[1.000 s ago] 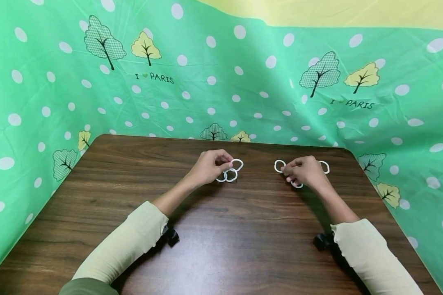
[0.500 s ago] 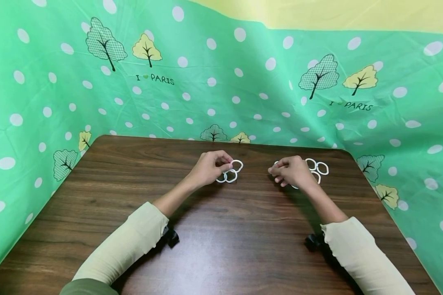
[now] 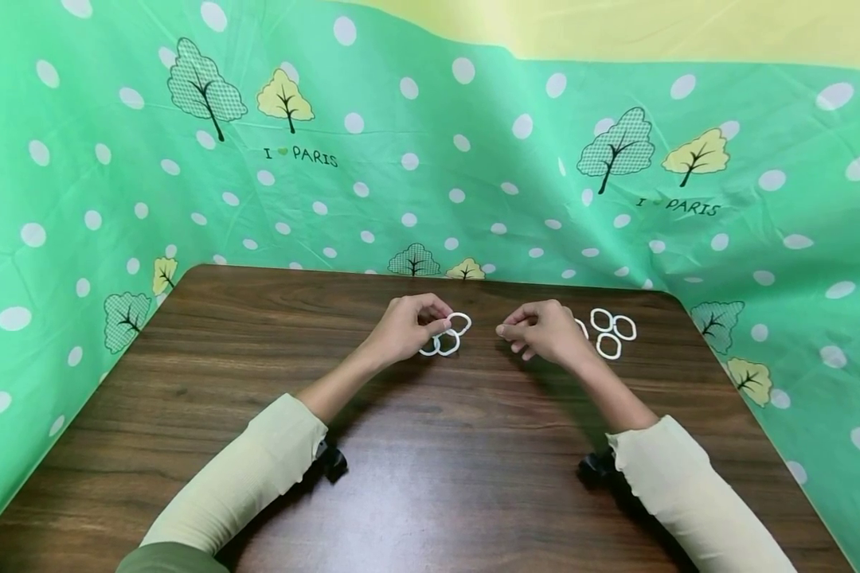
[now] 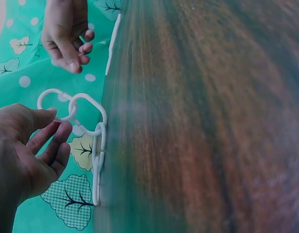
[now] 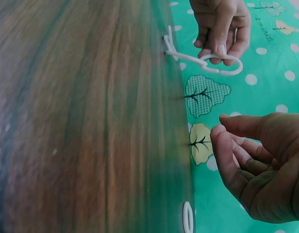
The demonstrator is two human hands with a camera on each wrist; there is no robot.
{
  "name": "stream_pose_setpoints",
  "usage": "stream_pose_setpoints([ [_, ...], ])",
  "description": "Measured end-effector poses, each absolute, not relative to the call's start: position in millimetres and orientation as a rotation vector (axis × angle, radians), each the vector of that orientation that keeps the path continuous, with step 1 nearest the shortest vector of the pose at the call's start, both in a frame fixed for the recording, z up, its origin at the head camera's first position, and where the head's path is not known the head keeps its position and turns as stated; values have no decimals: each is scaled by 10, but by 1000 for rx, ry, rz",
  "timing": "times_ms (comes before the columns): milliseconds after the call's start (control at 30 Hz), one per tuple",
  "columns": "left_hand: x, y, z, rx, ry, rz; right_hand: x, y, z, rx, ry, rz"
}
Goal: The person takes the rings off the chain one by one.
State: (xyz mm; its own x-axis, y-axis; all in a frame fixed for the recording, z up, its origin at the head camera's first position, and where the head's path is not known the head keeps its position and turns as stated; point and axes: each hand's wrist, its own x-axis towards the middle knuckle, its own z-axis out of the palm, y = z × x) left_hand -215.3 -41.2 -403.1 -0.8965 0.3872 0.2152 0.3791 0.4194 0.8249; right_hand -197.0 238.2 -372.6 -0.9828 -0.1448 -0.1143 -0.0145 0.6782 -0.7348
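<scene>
My left hand [image 3: 404, 326] pinches a white plastic chain link [image 3: 460, 313] between thumb and fingers. In the left wrist view this link joins a second link [image 4: 103, 109], with further joined links [image 4: 95, 179] hanging below down to the tabletop. My right hand [image 3: 545, 330] hovers just to the right of the chain, its fingers loosely bent, thumb and forefinger close together. Nothing shows between them in the right wrist view. Behind that hand, a loose white link [image 3: 582, 328] is partly hidden.
Several loose white links [image 3: 608, 346] lie to the right of my right hand on the brown wooden table [image 3: 430, 477]. A green polka-dot cloth [image 3: 416, 183] hangs behind the table's far edge. Black wrist cameras [image 3: 332, 460] sit under both forearms.
My right hand has moved left, away from the loose links, uncovering those at the right and passing over the one at the left. My left hand stays put, pinching the chain.
</scene>
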Motion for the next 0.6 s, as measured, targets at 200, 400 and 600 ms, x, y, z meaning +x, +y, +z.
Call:
stream_pose_setpoints([
  [200, -2143, -411, -4030, 720, 2637, 1527, -1987, 2262, -3692, -281, 2735, -1226],
  [400, -2142, -404, -4028, 724, 2634, 1534, -1998, 2165, -3646, -393, 2736, -1243],
  [600, -2142, -391, -4020, 729, 2640, 1524, -2018, 2058, -3627, -442, 2721, -1274],
])
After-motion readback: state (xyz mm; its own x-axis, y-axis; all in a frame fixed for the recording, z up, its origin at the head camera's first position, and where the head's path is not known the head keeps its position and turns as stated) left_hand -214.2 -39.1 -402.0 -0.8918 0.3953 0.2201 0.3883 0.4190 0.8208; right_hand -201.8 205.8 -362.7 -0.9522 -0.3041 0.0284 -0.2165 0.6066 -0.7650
